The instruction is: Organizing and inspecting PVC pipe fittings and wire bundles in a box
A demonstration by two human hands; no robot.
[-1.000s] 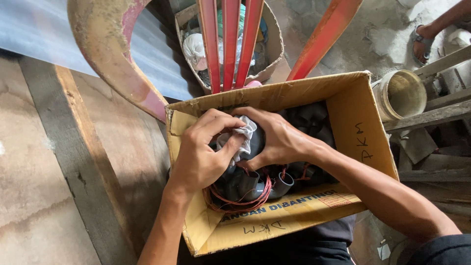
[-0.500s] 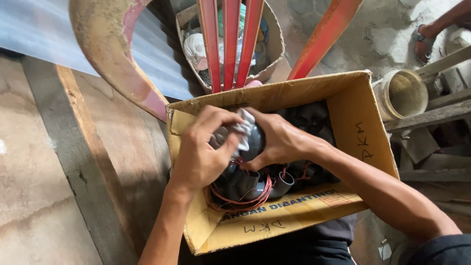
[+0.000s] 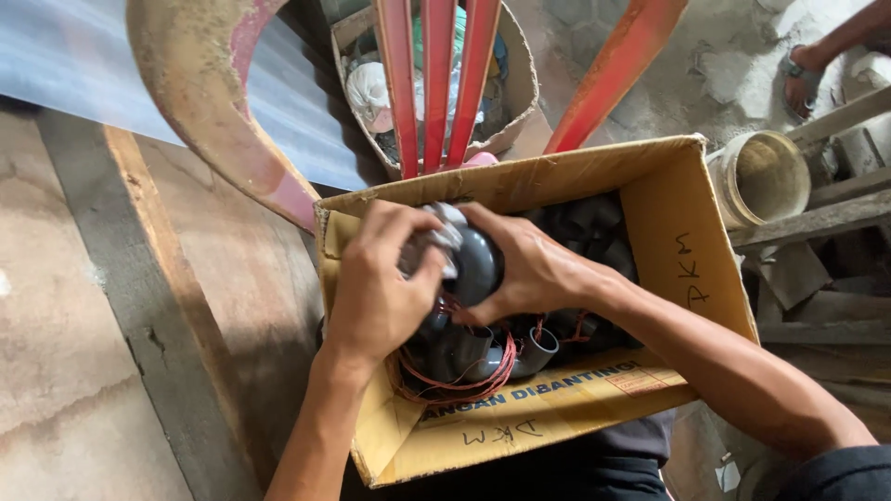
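Cradling a grey pipe elbow [image 3: 475, 264] over an open cardboard box [image 3: 682, 227], the right hand [image 3: 534, 269] is seen curled around the fitting's far side, fingers closed on it, while the left hand [image 3: 380, 283] is closed on a crumpled whitish rag [image 3: 444, 234] pressed against the elbow's top. The fitting is held just above the box's contents, between both palms. Directly beneath the hands, more grey pipe fittings [image 3: 464, 353] are packed together, some bound with red wire [image 3: 459, 382]. Beyond the hands, red-painted slats [image 3: 436, 83] and a second box of oddments [image 3: 506, 88] are visible; to the right of the right forearm a pale bucket [image 3: 761, 176] stands on the ground. For a clean wipe, it is judged that the elbow is best kept steady in the right hand and turned little by little, so that the rag is drawn over the curved surface rather than one spot.
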